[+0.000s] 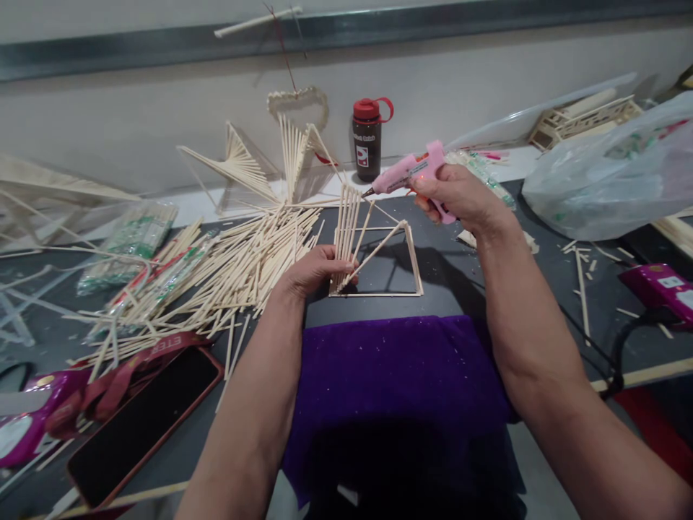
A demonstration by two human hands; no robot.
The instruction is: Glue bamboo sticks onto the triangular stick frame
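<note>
Near the dark bench (pixel 449 302) edge I read "ETER" on a strap (pixel 146 354); left hand (pixel 319 269) pinches sticks (pixel 347 224), right hand (pixel 460 191) grips glue gun (pixel 406 173).

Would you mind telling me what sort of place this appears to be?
Probably a craft workshop: there is a pink glue gun in the right hand, a heap of thin wooden sticks, and a fan-shaped stick structure behind it.

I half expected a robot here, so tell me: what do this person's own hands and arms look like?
The left hand and right hand wear no gloves. Both forearms are bare, with no sleeve, watch or bracelet showing; rings I cannot rule out.
</note>
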